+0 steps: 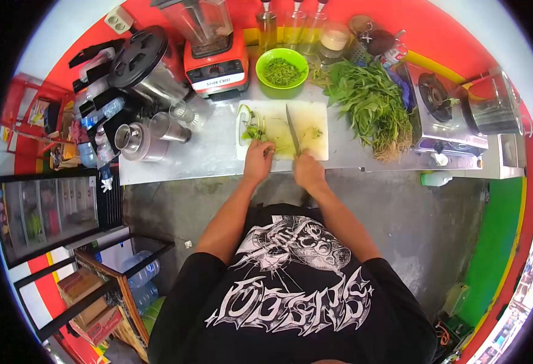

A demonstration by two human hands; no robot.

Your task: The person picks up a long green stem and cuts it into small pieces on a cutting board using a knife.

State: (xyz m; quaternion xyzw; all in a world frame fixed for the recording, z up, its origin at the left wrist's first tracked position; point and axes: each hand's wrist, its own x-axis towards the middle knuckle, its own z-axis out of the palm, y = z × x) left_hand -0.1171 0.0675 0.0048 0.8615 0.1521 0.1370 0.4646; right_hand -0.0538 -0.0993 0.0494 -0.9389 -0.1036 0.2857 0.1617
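Observation:
A white cutting board (318,112) lies near the front edge of the metal table, its surface stained green. My right hand (309,170) is wrapped round the handle of a kitchen knife (292,128), whose blade points away from me across the board. On the board's left side, my left hand (258,160) has its fingers curled at the lower end of some leafy greens (253,130). Small green scraps (313,132) lie to the right of the blade. Behind the board stands a lime-green bowl (283,88) holding chopped greens (281,72).
A big bunch of leafy greens with roots (372,103) lies right of the board, beside a gas stove (445,118). A red blender (216,64) stands behind left. Metal cups (169,127) and a large steel container (157,79) occupy the left. Bottles (267,30) line the back.

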